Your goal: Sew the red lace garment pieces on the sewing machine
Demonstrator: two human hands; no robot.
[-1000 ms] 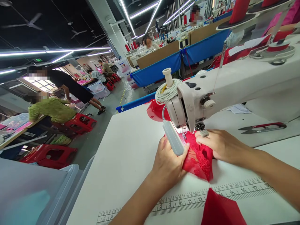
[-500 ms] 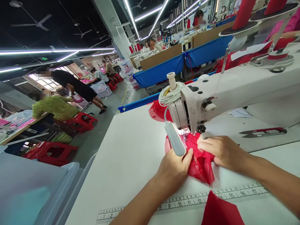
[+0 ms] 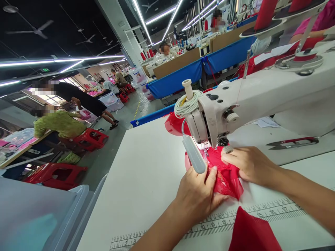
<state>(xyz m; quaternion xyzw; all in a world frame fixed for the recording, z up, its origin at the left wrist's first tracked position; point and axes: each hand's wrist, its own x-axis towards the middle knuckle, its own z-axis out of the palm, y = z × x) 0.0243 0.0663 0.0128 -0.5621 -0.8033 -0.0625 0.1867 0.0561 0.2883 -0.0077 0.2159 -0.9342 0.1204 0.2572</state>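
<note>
A piece of red lace fabric (image 3: 225, 176) lies on the white table under the head of a white sewing machine (image 3: 261, 101). My left hand (image 3: 197, 195) rests on the fabric's near left edge, fingers curled and pressing it down. My right hand (image 3: 248, 164) lies on the fabric's right side just beside the presser foot (image 3: 206, 151), fingers bent onto the cloth. A small lamp (image 3: 193, 158) on the machine lights the sewing spot. More red fabric (image 3: 248, 233) lies by the printed ruler (image 3: 235, 216) at the table's near edge.
Thread snips with red handles (image 3: 293, 142) lie on the machine bed to the right. Another red piece (image 3: 174, 123) sits behind the machine head. A clear plastic bin (image 3: 39, 216) stands at the lower left. Other people work at tables across the aisle, with red stools (image 3: 56, 172) there.
My left hand has slid back towards me along the fabric, and the lace has bunched slightly under both hands. My right hand has stayed by the presser foot.
</note>
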